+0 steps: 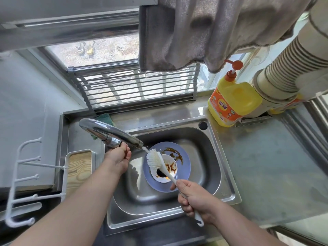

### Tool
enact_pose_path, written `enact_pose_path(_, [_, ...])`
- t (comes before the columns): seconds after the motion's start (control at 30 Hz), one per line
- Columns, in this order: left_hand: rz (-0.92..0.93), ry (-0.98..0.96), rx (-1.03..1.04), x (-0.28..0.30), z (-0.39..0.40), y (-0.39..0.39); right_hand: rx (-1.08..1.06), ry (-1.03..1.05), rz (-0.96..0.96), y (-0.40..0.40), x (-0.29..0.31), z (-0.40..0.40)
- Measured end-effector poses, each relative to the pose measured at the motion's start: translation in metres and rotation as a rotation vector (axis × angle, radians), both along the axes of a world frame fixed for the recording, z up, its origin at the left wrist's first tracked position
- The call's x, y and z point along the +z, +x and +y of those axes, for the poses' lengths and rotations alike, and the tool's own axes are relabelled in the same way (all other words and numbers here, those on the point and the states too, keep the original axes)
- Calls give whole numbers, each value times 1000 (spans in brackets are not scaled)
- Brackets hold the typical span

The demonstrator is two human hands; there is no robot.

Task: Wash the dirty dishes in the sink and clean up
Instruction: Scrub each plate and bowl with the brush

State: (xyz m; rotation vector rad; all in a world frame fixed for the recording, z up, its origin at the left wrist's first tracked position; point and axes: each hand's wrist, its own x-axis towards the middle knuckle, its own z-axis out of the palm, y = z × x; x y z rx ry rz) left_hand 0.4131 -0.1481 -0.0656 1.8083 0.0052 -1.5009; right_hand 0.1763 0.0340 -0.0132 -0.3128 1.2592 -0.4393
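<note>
A blue plate [184,176] smeared with brown sauce lies in the steel sink [209,144]. On it sits a small white bowl [171,163] with dark sauce inside. My right hand [193,199] grips the handle of a white dish brush [156,159], whose bristles are under the water running from the chrome faucet [108,133]. My left hand [118,158] is under the faucet and holds its lever.
A yellow dish soap bottle [232,102] with an orange pump stands on the counter behind the sink's right corner. A grey towel [204,31] hangs overhead. A white hook rack [23,189] and wooden tray [78,171] sit left. A ribbed duct [291,68] runs at right.
</note>
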Motion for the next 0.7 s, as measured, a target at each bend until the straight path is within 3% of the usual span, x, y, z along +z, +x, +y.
enact_pose_path(0.3, [196,91,99,-2,-10,6,-3,-17,-48,11,8,-20])
enact_pose_path(0.7, [346,41,145,-24,-8,20,9,1,39,-7,2,-14])
